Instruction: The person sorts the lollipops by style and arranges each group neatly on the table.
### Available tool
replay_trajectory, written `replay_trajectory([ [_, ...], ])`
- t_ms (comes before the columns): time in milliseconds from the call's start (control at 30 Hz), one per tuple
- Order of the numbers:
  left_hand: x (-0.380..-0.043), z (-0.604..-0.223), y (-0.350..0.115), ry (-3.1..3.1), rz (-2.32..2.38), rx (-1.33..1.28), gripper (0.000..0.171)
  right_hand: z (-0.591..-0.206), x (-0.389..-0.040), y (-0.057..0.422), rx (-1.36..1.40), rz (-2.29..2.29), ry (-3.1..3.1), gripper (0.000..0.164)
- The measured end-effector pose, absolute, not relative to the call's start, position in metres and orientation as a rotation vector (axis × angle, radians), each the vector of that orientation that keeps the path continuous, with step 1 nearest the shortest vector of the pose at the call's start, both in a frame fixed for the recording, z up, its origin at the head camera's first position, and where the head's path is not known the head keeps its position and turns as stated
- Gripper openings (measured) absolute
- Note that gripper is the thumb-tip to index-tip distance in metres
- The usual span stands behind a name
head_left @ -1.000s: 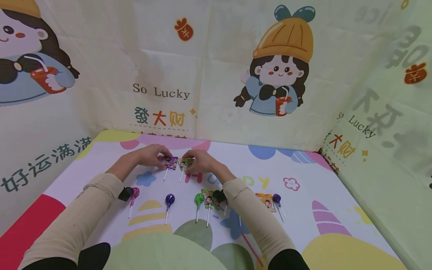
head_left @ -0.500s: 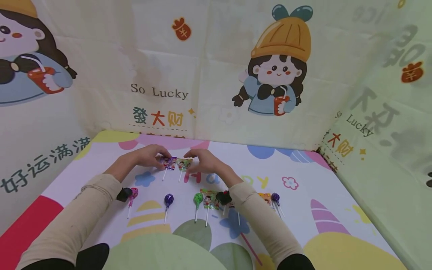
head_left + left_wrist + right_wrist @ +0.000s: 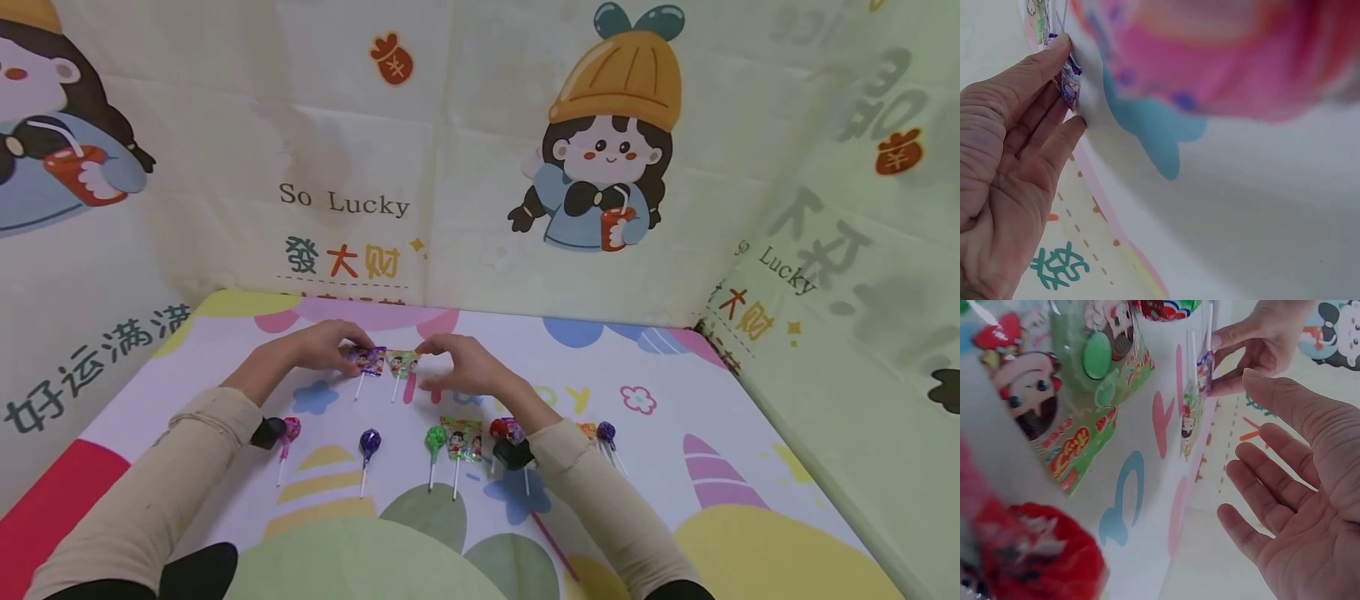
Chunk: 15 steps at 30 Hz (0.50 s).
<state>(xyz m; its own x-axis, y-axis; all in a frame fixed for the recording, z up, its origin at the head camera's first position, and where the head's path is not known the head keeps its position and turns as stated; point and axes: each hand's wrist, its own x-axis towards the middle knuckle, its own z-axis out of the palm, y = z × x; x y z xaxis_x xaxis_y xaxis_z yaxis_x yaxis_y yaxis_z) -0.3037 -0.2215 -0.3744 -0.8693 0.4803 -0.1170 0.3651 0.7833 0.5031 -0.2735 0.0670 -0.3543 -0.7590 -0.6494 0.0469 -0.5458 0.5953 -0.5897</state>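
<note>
At the far side of the table, a flat lollipop in a purple wrapper [image 3: 369, 361] lies with its stick toward me. My left hand [image 3: 324, 345] pinches its wrapper by the edge between thumb and fingers, as the left wrist view also shows. Just right of it lies a flat lollipop in a green wrapper [image 3: 402, 364], which neither hand grips. My right hand [image 3: 467, 367] is to the right of that one, thumb and fingers spread apart; in the right wrist view the palm [image 3: 1310, 531] holds nothing.
Nearer me, a row of lollipops spans the table: a pink one [image 3: 291, 428], a round purple one [image 3: 370, 442], a round green one [image 3: 435, 437], a green-wrapped flat one [image 3: 464, 439], a red one [image 3: 498, 428] and another purple one [image 3: 606, 432]. My right sleeve [image 3: 600, 492] partly covers the row.
My right hand has released the green-wrapped lollipop and drawn away to the right, its fingers spreading. The left hand keeps its place at the purple-wrapped one. The head view has shifted slightly.
</note>
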Motion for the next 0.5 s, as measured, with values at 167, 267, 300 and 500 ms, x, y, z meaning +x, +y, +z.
replay_trajectory([
  [167,-0.304,-0.375,-0.221,2.735,0.700,0.669,0.045,-0.354,-0.263,0.077,-0.997,-0.907,2.646,0.052],
  [267,-0.304,-0.375,-0.221,2.735,0.698,0.674,0.045,-0.355,-0.256,0.083,-1.005,-0.910,2.648,0.053],
  [300,-0.304,-0.375,-0.221,2.737,0.696,0.677,0.045,-0.355,-0.254,0.085,-1.006,-0.905,2.650,0.053],
  [500,-0.304,-0.375,-0.222,2.740,0.701,0.668,0.045,-0.355,-0.238,0.096,-0.996,-0.872,2.650,0.053],
])
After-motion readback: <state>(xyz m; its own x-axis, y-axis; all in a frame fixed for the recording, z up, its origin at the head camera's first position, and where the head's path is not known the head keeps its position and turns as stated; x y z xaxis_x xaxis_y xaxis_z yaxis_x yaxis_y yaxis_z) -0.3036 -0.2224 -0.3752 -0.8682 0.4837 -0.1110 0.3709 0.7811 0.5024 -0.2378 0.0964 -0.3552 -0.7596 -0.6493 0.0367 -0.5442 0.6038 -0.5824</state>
